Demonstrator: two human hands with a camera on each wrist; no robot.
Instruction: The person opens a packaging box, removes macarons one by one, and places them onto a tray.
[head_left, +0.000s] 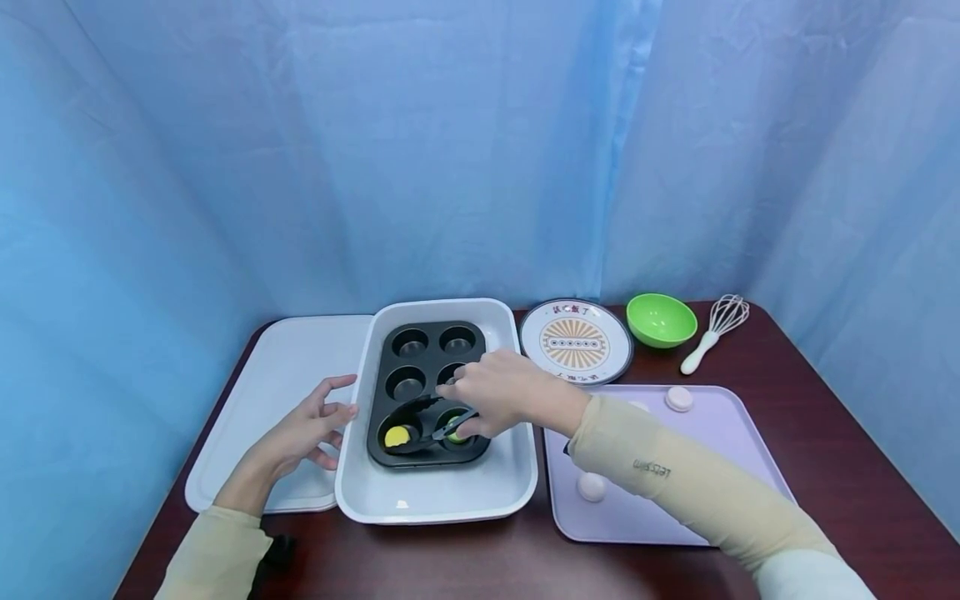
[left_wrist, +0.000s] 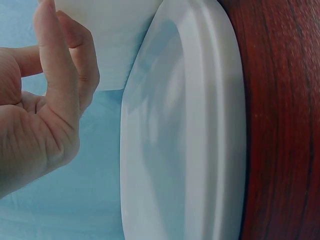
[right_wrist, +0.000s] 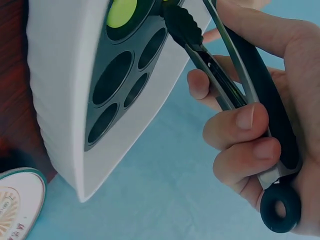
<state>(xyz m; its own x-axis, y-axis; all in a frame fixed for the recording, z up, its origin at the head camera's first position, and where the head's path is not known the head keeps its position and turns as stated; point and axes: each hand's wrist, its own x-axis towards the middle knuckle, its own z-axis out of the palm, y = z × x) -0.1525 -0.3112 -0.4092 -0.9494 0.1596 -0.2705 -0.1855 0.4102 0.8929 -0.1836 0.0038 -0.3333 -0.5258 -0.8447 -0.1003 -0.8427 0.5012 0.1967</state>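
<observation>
My right hand (head_left: 495, 396) grips a pair of black-and-silver tongs (right_wrist: 250, 85) by the handles. The dark scalloped tongs tips reach into the front-left cup of a black muffin tin (head_left: 431, 408), right by a round yellow piece (head_left: 397, 436). A green round piece (right_wrist: 121, 12) sits in the front-right cup, partly behind the tongs in the head view. The tin lies in a deep white tray (head_left: 427, 500). My left hand (head_left: 303, 429) hovers at this tray's left wall, fingers loosely bent, holding nothing; in the left wrist view its palm (left_wrist: 35, 125) shows.
A flat white tray (head_left: 300, 350) lies at left, partly under my left hand. To the right stand a patterned plate (head_left: 576, 342), a green bowl (head_left: 662, 321) and a whisk (head_left: 716, 332). A lilac tray (head_left: 637, 521) carries pale macarons (head_left: 678, 398), partly covered by my right arm.
</observation>
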